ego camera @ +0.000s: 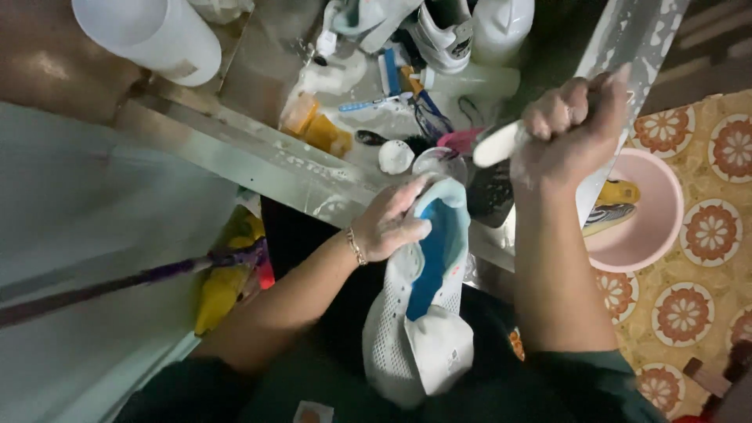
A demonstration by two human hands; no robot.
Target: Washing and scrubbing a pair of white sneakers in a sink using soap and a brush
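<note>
Head view: our left hand (389, 225) clamps the white-and-blue shoe (423, 313) against our lap, our right hand (570, 129) fists a brush handle (497, 145) just above it, scrubbing seemingly unfinished.

My left hand (389, 223), wrist braceleted, lies palm-down with fingers curled in a grip; my right hand (570, 125) is raised, fist clenched.
</note>
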